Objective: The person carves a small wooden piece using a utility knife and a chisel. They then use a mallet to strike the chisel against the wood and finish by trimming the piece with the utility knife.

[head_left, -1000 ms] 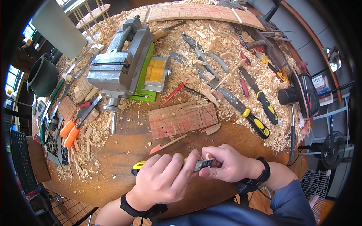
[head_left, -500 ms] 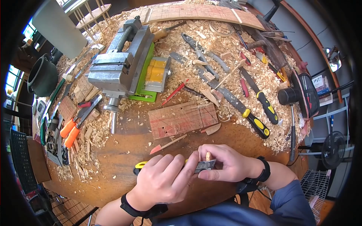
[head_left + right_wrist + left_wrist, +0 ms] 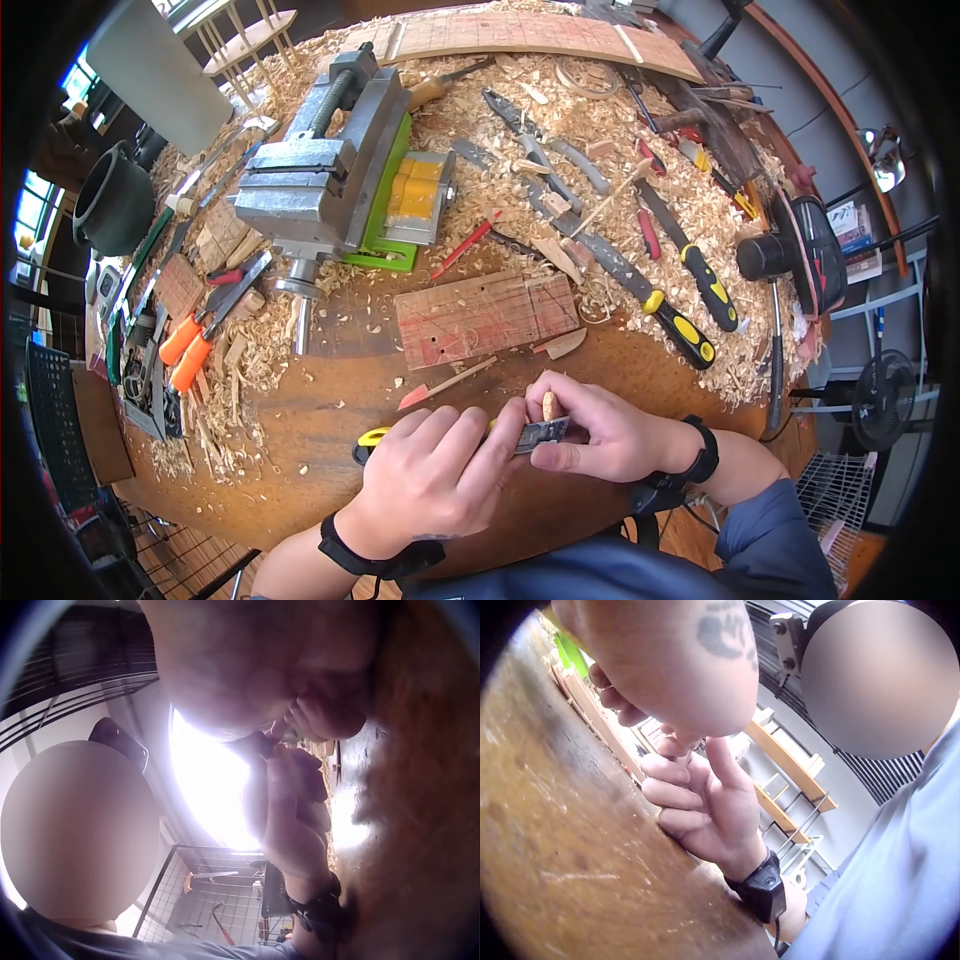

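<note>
In the head view my left hand [image 3: 435, 475] grips a knife by its yellow-and-black handle [image 3: 372, 440], whose end sticks out past the fingers. Its grey blade [image 3: 541, 435] comes out toward my right hand [image 3: 605, 430]. That hand pinches a small pale wooden piece [image 3: 549, 404], its rounded tip standing up behind the blade; the rest is hidden by the fingers. Both hands are close together over the table's front edge. In the left wrist view the right hand [image 3: 712, 806] shows its curled fingers; glare blurs the left hand [image 3: 296, 799] in the right wrist view.
Beyond the hands lie a marked wooden board [image 3: 480, 318] and a thin red-tipped stick [image 3: 445, 384]. A metal vise [image 3: 295, 190] stands at back left. Yellow-and-black handled tools [image 3: 680, 325] lie among shavings on the right, orange-handled ones [image 3: 188, 362] on the left.
The wooden piece has come into fuller view and stands more upright behind the blade. The right fingers have shifted slightly around it; the left hand has barely moved.
</note>
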